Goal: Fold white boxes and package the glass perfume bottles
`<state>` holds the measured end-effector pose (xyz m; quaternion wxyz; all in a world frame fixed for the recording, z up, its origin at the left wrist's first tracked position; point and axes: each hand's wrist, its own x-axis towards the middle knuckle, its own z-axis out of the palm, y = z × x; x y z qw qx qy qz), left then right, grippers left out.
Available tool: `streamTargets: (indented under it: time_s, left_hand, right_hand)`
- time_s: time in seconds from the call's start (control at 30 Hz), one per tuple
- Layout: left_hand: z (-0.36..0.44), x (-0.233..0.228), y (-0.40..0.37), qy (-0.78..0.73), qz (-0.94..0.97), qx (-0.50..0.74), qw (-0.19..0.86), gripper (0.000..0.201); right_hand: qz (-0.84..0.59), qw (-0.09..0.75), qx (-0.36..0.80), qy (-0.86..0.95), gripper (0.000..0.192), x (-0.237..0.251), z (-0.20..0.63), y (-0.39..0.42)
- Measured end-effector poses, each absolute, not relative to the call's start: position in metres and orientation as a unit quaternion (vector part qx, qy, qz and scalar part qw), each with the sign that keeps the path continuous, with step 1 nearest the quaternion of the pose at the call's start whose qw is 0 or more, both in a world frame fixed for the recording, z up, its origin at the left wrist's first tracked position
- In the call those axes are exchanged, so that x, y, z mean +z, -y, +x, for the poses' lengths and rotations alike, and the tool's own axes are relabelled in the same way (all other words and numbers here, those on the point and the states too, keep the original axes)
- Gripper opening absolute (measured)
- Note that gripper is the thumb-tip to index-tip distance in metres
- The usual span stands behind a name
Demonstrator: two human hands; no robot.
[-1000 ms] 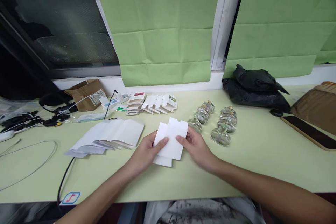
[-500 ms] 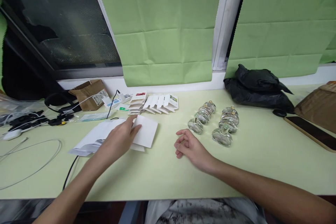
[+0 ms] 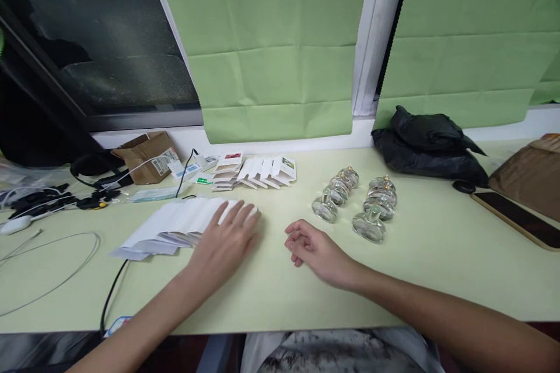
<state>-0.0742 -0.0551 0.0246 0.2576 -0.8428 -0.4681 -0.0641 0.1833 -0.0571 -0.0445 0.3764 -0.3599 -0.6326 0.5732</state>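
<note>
My left hand (image 3: 230, 239) is over the right end of a row of overlapping flat white cartons (image 3: 168, 218), palm down. Its fingers are spread on or just above the end piece, which they partly hide. To the right, my right hand (image 3: 317, 250) rests on the table with loosely curled fingers, index and thumb apart, and nothing visible in it. Beyond it stand two short rows of clear glass bottles, a left row (image 3: 324, 208) and a right row (image 3: 368, 227), several with gold tops.
Smaller white cards (image 3: 266, 172) with printed pictures stand in a fan at the back. Cables (image 3: 91, 245) and an open cardboard box (image 3: 151, 157) lie left. On the right are a black plastic bag (image 3: 429, 151), a phone (image 3: 518, 220) and a brown package (image 3: 531, 175).
My left hand has let go of the white end carton it was pinching and spread its fingers over it, moving slightly right. That carton now lies flatter. My right hand has barely moved.
</note>
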Motion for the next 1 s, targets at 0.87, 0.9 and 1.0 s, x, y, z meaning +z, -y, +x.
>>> streamTargets:
  time_s: [0.87,0.9,1.0]
  left_hand:
    - [0.070,-0.018,0.012,0.504,-0.754,-0.352,-0.231,0.095]
    - [0.077,-0.019,0.007,0.507,-0.748,-0.358,-0.236,0.091]
    - [0.085,-0.021,0.001,0.503,-0.745,-0.369,-0.237,0.064]
  right_hand:
    - [-0.513,0.342,0.128,0.777,0.039,0.036,0.267,0.072]
    - [-0.519,0.320,0.120,0.784,0.043,0.037,0.266,0.066]
    - [-0.532,0.247,0.094,0.804,0.046,0.038,0.261,0.047]
